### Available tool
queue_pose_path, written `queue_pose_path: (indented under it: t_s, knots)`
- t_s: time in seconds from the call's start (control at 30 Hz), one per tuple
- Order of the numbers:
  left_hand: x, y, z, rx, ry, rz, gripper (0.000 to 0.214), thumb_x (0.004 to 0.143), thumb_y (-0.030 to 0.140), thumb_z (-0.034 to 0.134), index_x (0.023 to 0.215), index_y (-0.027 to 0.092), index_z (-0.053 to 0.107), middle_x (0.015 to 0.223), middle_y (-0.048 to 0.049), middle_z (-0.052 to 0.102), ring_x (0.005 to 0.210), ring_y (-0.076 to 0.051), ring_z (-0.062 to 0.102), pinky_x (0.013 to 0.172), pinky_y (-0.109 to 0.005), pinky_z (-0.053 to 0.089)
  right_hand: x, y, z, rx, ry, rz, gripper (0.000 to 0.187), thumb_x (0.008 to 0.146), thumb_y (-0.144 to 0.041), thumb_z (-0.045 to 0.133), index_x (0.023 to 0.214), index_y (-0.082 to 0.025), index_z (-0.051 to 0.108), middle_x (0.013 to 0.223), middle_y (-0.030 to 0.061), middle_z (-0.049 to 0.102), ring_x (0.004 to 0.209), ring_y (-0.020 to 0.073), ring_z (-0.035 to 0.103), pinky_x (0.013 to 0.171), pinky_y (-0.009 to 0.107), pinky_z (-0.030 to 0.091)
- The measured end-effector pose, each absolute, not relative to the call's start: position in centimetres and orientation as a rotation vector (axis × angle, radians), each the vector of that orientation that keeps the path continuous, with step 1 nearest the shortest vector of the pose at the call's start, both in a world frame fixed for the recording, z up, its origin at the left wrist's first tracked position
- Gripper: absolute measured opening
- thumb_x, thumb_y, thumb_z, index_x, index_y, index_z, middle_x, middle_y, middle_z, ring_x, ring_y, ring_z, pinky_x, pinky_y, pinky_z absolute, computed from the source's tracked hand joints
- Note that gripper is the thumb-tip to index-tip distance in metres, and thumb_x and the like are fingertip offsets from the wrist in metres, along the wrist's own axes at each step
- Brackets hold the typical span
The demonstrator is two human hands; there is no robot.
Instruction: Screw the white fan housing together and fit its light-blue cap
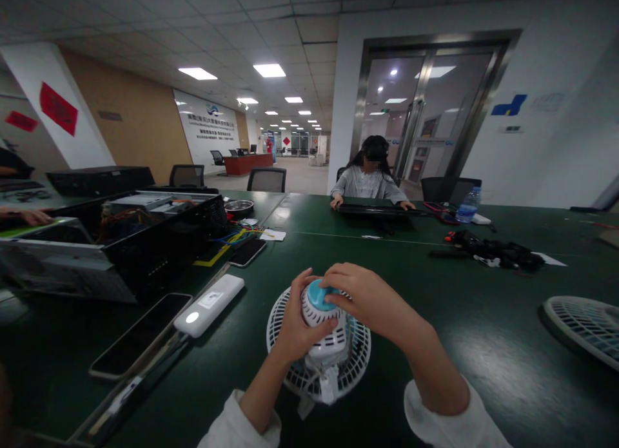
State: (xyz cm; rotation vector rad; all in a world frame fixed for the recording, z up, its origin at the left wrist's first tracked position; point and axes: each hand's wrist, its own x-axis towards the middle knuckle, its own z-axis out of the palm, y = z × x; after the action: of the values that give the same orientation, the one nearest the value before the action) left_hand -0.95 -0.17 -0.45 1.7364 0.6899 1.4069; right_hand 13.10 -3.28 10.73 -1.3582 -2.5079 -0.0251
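A small white electric fan [360, 364] lies on the green table with its slatted grille down and its motor housing [329, 345] pointing up. On top of the housing sits a round light-blue cap [320, 294]. My left hand [296, 322] is closed around the side of the housing, its thumb across the vents. From the right, my right hand [355, 296] grips the blue cap with bent fingers, which partly cover it. A bundled white cord with a plug [329, 385] hangs against the grille on the near side.
A white power bank [210, 305] and a phone [140, 335] lie left, near an open computer case [159, 242]. Another grille [587, 322] rests at the right edge. Across the table, a person handles a flat black panel [382, 211]; a water bottle [468, 206] stands nearby.
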Motion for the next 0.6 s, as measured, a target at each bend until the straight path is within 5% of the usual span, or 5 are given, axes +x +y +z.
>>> queue_pose_path:
  t_s: [0.3, 0.6]
  knots:
    - [-0.9, -0.1, -0.4, 1.716, 0.739, 1.420, 0.077, 0.060, 0.034, 0.072, 0.125, 0.021, 0.033, 0.121, -0.0082, 0.046, 0.114, -0.028, 0.044, 0.098, -0.042, 0.033, 10.1, -3.4, 10.1, -1.826, -2.273, -0.147, 0.024, 0.091, -0.027, 0.036, 0.102, -0.016, 0.054, 0.074, 0.0073, 0.067, 0.066, 0.0223, 0.063, 0.058, 0.030, 0.041]
    - [-0.9, -0.1, -0.4, 1.719, 0.728, 1.410, 0.075, 0.063, 0.029, 0.071, 0.126, 0.022, 0.031, 0.117, -0.0070, 0.047, 0.111, -0.026, 0.046, 0.098, -0.042, 0.034, 13.1, -3.8, 10.6, -1.238, -2.448, -0.012, 0.025, 0.079, -0.005, 0.050, 0.097, -0.017, 0.062, 0.102, 0.0061, 0.061, 0.097, 0.0176, 0.052, 0.085, 0.031, 0.041]
